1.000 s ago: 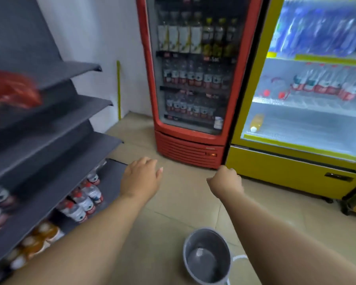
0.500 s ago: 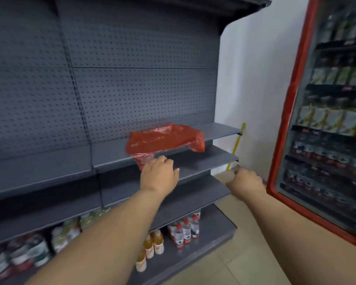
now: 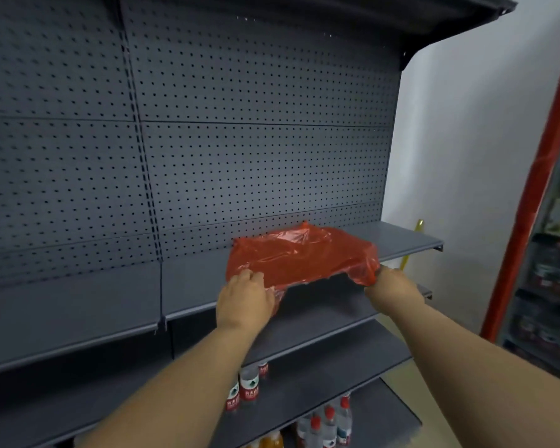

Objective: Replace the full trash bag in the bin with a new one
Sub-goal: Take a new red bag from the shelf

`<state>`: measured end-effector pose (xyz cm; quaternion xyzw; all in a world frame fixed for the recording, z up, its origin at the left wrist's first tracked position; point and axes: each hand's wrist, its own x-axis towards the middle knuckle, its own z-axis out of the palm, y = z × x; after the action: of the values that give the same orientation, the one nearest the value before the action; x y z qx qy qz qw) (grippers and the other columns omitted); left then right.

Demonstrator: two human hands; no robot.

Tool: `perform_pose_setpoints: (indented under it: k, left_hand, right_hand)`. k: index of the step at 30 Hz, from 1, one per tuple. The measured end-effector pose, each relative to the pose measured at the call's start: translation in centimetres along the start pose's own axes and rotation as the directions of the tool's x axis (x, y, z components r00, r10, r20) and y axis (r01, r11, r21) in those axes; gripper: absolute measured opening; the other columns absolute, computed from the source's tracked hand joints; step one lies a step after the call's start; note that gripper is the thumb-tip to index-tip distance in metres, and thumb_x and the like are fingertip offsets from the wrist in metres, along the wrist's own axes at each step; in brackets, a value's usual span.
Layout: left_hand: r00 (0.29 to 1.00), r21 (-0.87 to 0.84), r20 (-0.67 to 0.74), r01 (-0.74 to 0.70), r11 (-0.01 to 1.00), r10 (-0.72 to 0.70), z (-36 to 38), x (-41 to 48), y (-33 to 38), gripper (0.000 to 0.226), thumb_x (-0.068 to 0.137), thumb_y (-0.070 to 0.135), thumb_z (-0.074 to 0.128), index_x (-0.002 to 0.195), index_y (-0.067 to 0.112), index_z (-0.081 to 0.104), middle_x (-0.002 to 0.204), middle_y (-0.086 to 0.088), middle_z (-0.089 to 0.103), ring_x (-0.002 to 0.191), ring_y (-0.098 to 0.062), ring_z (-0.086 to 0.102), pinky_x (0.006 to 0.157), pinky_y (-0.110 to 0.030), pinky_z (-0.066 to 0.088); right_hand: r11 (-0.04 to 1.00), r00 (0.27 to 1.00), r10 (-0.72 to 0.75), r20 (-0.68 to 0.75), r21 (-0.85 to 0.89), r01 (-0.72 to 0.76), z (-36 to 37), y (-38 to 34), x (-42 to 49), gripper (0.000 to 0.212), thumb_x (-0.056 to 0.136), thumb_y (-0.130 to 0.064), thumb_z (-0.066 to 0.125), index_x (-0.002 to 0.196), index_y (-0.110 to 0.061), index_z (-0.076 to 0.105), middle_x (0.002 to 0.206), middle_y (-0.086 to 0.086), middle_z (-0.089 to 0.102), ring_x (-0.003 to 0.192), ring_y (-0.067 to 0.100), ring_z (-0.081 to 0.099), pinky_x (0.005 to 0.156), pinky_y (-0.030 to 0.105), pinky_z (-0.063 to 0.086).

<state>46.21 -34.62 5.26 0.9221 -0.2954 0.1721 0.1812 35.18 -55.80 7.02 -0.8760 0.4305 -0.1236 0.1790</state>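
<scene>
Tearing is the first risk I would judge here: the red plastic trash bag (image 3: 299, 257) is thin film, and its front edge hangs over the lip of the grey metal shelf (image 3: 411, 240), so a sharp pull across that edge could snag or split it. The left hand (image 3: 244, 297) is at about 8 o'clock of the bag, fingers curled over the near-left corner with film bunched beneath them; it seems to be pinching the plastic, though the fingertips are hidden. The right hand (image 3: 390, 286) is at about 4 o'clock, closed on the drooping near-right corner, thumb side out of sight. If either hold catches only one layer, the bag may slip free or stretch unevenly when lifted. Static cling or trapped air could also keep the mouth shut, making it awkward to open over the bin, which is not in view.

As for looks, the bag is translucent red, glossy and heavily creased, lying loosely flattened on the shelf against the perforated back panel (image 3: 256, 156), with a small peak at its 12 o'clock edge. It appears empty and unused. Water bottles (image 3: 328, 425) with red caps stand on lower shelves at roughly 6 o'clock, well apart from it.
</scene>
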Motion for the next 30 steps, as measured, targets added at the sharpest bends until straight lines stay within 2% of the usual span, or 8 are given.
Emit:
perform_pose_setpoints:
  k: [3,7,11,16,19,22,24,30]
  left_hand:
    - [0.999,-0.047,-0.012,0.035,0.998,-0.035,3.1,2.3,-1.1,0.051,0.090,0.039,0.045,0.132,0.011,0.043,0.132,-0.008,0.050,0.121,-0.026,0.047,0.100,-0.037,0.040]
    - [0.996,-0.052,0.025,0.089,0.995,-0.088,7.3,3.3,-2.2,0.082,0.086,0.056,0.044,0.147,0.010,0.012,0.156,-0.012,0.019,0.143,-0.026,0.019,0.117,-0.037,0.018]
    - [0.987,-0.040,0.039,0.158,0.987,-0.156,10.7,3.5,-2.3,0.098,0.082,0.064,0.045,0.148,0.010,-0.002,0.159,-0.014,0.003,0.146,-0.029,0.007,0.119,-0.038,0.007]
    - [0.977,-0.036,-0.011,0.211,0.977,-0.212,13.4,3.7,-1.7,0.109,0.056,0.057,0.078,0.138,0.000,0.036,0.139,-0.024,0.046,0.125,-0.041,0.049,0.101,-0.049,0.042]
    - [0.971,-0.007,-0.045,0.235,0.972,-0.235,14.6,4.3,-1.3,0.107,0.051,0.053,0.082,0.134,-0.002,0.041,0.134,-0.027,0.051,0.121,-0.043,0.052,0.098,-0.053,0.043]
    - [0.963,0.034,-0.062,0.265,0.964,-0.263,15.4,4.6,-1.2,0.099,0.056,0.052,0.080,0.133,0.001,0.045,0.135,-0.025,0.051,0.124,-0.042,0.050,0.101,-0.053,0.038]
    - [0.965,0.071,-0.077,0.258,0.964,-0.252,15.7,4.6,-1.3,0.088,0.062,0.052,0.076,0.131,0.004,0.050,0.134,-0.022,0.053,0.125,-0.041,0.048,0.104,-0.053,0.035]
    - [0.975,0.142,-0.132,0.198,0.970,-0.180,15.9,4.9,-2.1,0.065,0.072,0.047,0.070,0.125,0.012,0.058,0.130,-0.017,0.059,0.124,-0.037,0.051,0.106,-0.051,0.032]
  right_hand:
    - [0.999,0.999,0.044,-0.025,0.013,-0.044,2.0,-1.0,3.2,0.047,0.084,-0.019,0.045,0.129,-0.008,0.049,0.129,0.018,0.052,0.118,0.037,0.050,0.098,0.042,0.043]
    - [0.996,0.996,0.092,-0.016,-0.012,-0.092,4.4,-1.2,6.4,0.046,0.090,-0.016,0.042,0.136,-0.009,0.043,0.140,0.016,0.040,0.127,0.037,0.040,0.103,0.042,0.037]
    - [0.993,0.994,0.106,-0.037,-0.043,-0.108,5.9,-0.9,8.9,0.051,0.089,-0.015,0.045,0.139,-0.016,0.042,0.148,0.009,0.029,0.135,0.032,0.028,0.109,0.042,0.032]
    - [0.990,0.965,0.110,-0.240,0.108,-0.086,7.1,0.0,11.5,0.049,0.085,-0.018,0.061,0.126,0.004,0.046,0.138,0.025,0.041,0.130,0.041,0.036,0.106,0.048,0.035]
    - [0.980,0.966,0.115,-0.232,0.186,-0.072,7.5,0.4,12.8,0.068,0.082,-0.024,0.070,0.134,0.004,0.037,0.142,0.025,0.037,0.133,0.039,0.033,0.109,0.046,0.031]
    - [0.976,0.976,0.117,-0.185,0.201,-0.079,7.5,0.6,14.1,0.090,0.083,-0.034,0.068,0.150,-0.010,0.011,0.157,0.015,0.017,0.144,0.031,0.017,0.117,0.044,0.021]
    - [0.984,0.988,0.103,-0.118,0.159,-0.084,7.4,0.6,14.8,0.092,0.086,-0.040,0.063,0.151,-0.024,0.000,0.160,0.011,0.004,0.147,0.030,0.007,0.119,0.046,0.015]
    - [0.993,0.998,0.041,0.050,0.105,-0.046,7.4,0.4,17.3,0.077,0.090,-0.043,0.056,0.143,-0.054,0.001,0.159,0.009,-0.012,0.145,0.037,0.007,0.116,0.055,0.010]
